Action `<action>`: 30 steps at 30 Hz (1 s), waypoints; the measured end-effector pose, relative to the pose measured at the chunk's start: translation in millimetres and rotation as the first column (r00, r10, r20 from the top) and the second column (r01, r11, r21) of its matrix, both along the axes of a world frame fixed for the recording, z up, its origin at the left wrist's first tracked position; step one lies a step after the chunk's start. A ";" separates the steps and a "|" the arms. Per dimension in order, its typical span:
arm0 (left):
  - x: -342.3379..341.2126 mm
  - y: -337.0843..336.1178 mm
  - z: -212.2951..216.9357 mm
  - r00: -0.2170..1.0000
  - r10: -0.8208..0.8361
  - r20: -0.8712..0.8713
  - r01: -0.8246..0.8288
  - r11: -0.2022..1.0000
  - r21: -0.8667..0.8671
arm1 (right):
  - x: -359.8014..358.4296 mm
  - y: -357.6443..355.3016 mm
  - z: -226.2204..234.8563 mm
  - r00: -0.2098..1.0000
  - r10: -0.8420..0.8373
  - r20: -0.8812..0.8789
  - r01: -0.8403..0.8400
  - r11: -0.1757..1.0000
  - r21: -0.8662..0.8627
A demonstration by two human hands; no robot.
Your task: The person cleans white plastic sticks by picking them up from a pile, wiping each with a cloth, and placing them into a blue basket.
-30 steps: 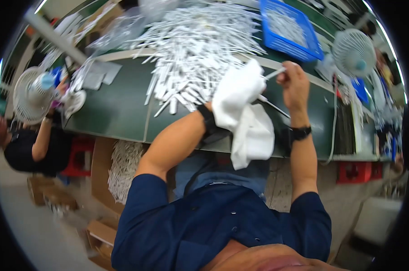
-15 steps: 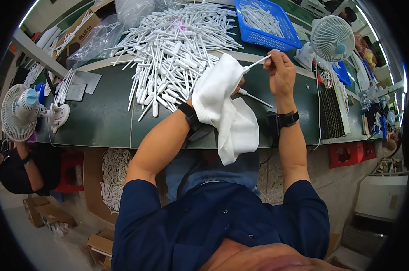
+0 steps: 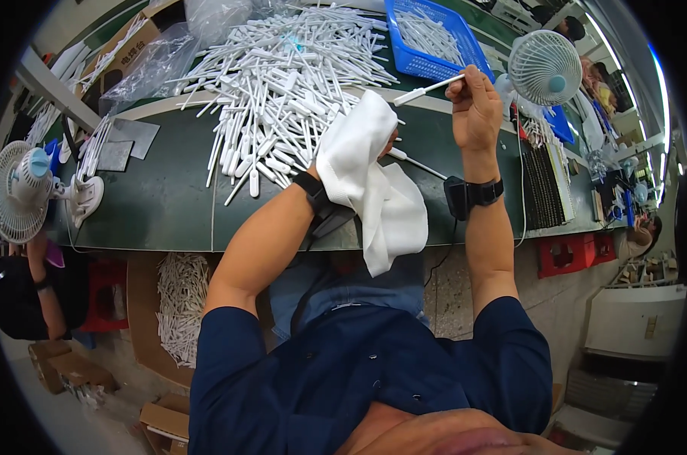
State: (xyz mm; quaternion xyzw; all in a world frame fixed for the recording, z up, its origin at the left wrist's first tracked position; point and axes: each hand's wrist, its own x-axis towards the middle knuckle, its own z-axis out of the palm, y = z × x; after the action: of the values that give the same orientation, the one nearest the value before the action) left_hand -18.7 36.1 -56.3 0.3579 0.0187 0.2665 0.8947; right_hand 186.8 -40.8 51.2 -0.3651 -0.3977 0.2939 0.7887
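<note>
A white cloth (image 3: 358, 148) drapes over my left hand (image 3: 389, 142), covering most of it. A few bent fingertips show at the cloth's right side, so the hand is closed on it. My right hand (image 3: 476, 106) is raised to the right, pinching the thin end of a white stick (image 3: 413, 95) with a wider, paddle-like end. That wide end points left, just off the cloth. Beneath the hands another white stick (image 3: 419, 163) lies on the green table (image 3: 176, 205). A large heap of similar white sticks (image 3: 282, 98) spreads beyond my left hand.
A blue basket (image 3: 476, 68) with more white sticks stands at the far right, beside a white fan (image 3: 546, 68). Another fan (image 3: 21, 189) is at the left edge, near a person. A cardboard box (image 3: 142, 303) of sticks sits below the table. Black strips (image 3: 542, 189) lie to the right.
The stick's wide end has come out of the cloth and now shows fully. My right hand has drawn it slightly away from the cloth.
</note>
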 end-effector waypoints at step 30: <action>51.1 -4.3 -38.7 0.383 0.826 0.414 -0.250 -0.339 0.907 | -338.3 369.2 65.9 0.738 0.671 0.079 -0.650 0.737 -0.186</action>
State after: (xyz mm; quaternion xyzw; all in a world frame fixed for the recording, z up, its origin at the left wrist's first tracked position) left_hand 32.5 31.8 -95.1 0.8135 0.2219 0.5274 0.1043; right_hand -151.5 328.4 117.1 -0.2763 -0.5332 0.5569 0.5738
